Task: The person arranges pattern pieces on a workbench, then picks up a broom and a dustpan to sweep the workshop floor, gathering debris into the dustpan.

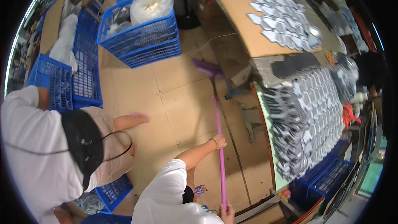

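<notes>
A purple broom (222, 170) slants away from me across the tiled floor, its wide purple head (207, 68) resting on the floor near the table legs. My left hand (221, 141), with a bracelet at the wrist, is closed round the middle of the handle. Closer to my body, my right hand (226, 213) grips the handle near its top end, partly cut off by the lower edge. The broom's head looks blurred.
Blue crates (141, 33) holding bags stand ahead to the left. A co-worker (41, 141) in a white shirt bends over another blue crate (52, 81) at left. On the right, a table (232, 12) and a bench carry stacked grey pieces (319, 116). A thin cord (215, 38) hangs near the table.
</notes>
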A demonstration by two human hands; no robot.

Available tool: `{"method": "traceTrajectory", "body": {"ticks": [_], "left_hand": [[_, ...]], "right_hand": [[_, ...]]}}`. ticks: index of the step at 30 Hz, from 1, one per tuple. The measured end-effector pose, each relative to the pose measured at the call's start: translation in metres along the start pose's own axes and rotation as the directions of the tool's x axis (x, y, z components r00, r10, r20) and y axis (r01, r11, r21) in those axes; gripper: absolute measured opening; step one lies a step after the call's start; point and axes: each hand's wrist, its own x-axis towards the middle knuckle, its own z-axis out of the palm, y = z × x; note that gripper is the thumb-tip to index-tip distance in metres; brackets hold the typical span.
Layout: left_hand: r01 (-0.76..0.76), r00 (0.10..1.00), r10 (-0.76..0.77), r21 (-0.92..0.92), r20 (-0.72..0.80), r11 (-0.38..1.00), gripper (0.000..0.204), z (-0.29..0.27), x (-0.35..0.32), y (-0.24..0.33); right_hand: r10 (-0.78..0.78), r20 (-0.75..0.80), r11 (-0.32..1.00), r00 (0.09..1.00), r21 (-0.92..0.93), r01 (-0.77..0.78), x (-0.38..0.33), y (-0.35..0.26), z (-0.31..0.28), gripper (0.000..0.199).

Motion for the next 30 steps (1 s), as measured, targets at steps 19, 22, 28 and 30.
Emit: {"method": "traceTrajectory", "body": {"ticks": [19, 22, 28, 30], "left_hand": [[0.487, 0.807, -0.454, -0.009, -0.378, 0.874, 0.024, 0.098, -0.02, -0.148], [-0.099, 0.99, 0.103, 0.045, -0.092, 0.994, 0.016, 0.093, -0.006, 0.044], [-0.233, 0.971, 0.219, -0.624, -0.1, 0.746, 0.006, 0.067, -0.092, 0.264], [-0.362, 0.909, 0.416, -0.544, -0.027, 0.757, 0.006, 0.024, -0.099, 0.264]], "right_hand": [[-0.224, 0.16, 0.958, 0.961, -0.143, 0.247, 0.163, 0.003, 0.098, 0.034], [-0.001, -0.04, 0.969, 0.999, -0.247, -0.009, 0.03, 0.034, 0.016, 0.031], [-0.034, 0.001, 0.93, 0.999, -0.366, 0.032, -0.009, 0.021, -0.001, 0.033], [-0.068, -0.01, 0.917, 0.998, -0.394, 0.059, -0.009, 0.023, 0.001, 0.033]]}}
